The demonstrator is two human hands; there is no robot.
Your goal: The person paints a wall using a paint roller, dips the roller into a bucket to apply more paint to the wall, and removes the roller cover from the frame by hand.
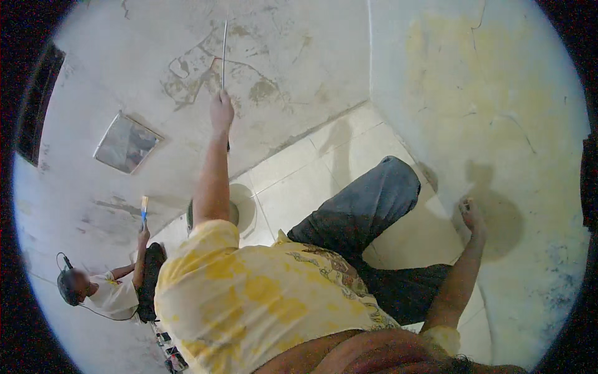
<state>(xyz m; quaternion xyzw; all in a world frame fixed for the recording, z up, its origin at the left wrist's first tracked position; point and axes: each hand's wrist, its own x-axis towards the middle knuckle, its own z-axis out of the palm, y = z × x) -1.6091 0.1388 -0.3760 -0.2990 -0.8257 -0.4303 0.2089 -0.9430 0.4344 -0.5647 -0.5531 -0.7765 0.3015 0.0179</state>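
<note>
My left hand (222,112) is raised in front of the patchy grey wall (299,37), closed around a long, thin silvery rod or narrow blade (225,53). Its far end points up over a patch of flaking, scraped plaster (187,78); whether it touches the wall I cannot tell. Beneath my wrist a bit of something dark shows. Low by the pale yellow-stained wall (498,75) on the right is my right hand (471,217), its fingers curled. Something small and pale may be at its fingertips, too small to name.
A framed mirror (128,143) hangs on the left wall. Below it another person (112,293) sits holding a blue-handled brush (144,212). A round container (233,214) stands on the tiled floor (293,187), partly behind my left arm. Small items (171,355) lie at lower left.
</note>
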